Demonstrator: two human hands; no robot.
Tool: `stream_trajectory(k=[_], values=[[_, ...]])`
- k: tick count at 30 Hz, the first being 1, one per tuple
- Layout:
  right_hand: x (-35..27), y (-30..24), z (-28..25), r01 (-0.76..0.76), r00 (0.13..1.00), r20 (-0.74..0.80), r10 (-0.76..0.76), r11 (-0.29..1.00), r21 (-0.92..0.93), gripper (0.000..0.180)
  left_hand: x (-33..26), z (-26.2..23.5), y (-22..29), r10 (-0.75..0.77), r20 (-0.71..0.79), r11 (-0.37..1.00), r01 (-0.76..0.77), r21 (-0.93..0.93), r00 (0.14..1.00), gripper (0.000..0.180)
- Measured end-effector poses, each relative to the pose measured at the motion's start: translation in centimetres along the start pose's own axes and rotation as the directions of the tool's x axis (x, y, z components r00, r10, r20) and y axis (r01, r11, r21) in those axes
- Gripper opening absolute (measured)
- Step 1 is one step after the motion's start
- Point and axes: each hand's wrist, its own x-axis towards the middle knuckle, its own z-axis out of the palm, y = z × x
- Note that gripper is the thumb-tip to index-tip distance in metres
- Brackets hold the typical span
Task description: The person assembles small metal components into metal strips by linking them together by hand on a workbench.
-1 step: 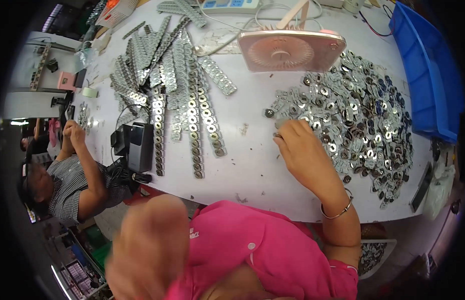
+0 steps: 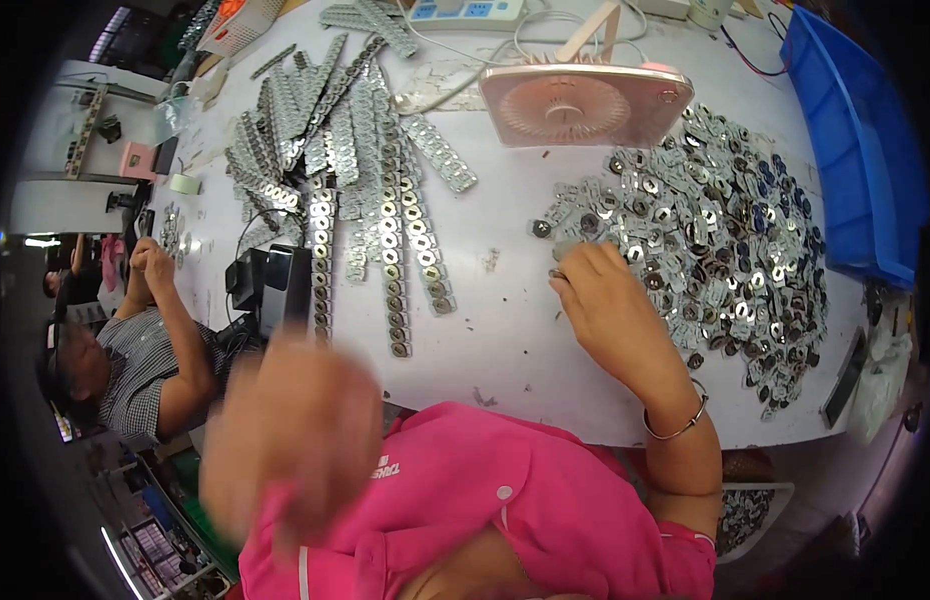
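My right hand point(image 2: 607, 305) rests at the left edge of a spread pile of small metal parts point(image 2: 725, 250), with its fingers bent and pressed together. A small grey metal piece point(image 2: 564, 249) shows at its fingertips; its exact shape is hard to make out. Smeared by motion, my left hand point(image 2: 295, 430) is raised close in front of my body, near the front table edge. Whether it holds anything does not show. Beyond it lie long metal strips point(image 2: 393, 245) with rows of round holes, stacked across the left of the table.
A pink fan point(image 2: 585, 105) stands at the back, near a white power strip point(image 2: 465, 12). On the right is a blue bin point(image 2: 860, 150). A black box-shaped device point(image 2: 283, 285) with cables sits left. Another person point(image 2: 155, 360) works at the left table side.
My left hand has moved forward and up toward the table edge, still blurred. My right hand stays at the pile's edge almost unchanged.
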Motion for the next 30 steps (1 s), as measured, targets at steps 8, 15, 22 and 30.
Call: stream_trajectory(k=[8,15,22,30], values=[[-0.3,0.3,-0.3,0.129,0.992,-0.007,-0.129,0.991,-0.046,0.012,-6.4,5.1,-7.7,-0.456,0.589,0.736,-0.089,0.671,0.667,0.038],[-0.5,0.0,-1.2,0.101,0.995,0.027,-0.1,0.995,-0.027,0.011,-5.4,3.9,-4.6,-0.509,0.613,0.854,0.265,0.448,0.604,0.029],[0.0,0.0,-1.3,-0.058,0.985,-0.15,0.09,0.978,0.2,0.012,-4.9,6.3,-4.6,-0.458,0.652,0.87,0.155,0.468,0.604,0.026],[0.1,0.5,-2.0,-0.18,0.959,-0.139,0.246,0.911,0.371,0.014,-3.6,6.7,-3.9,-0.545,0.781,0.523,0.851,0.035,0.304,0.021]])
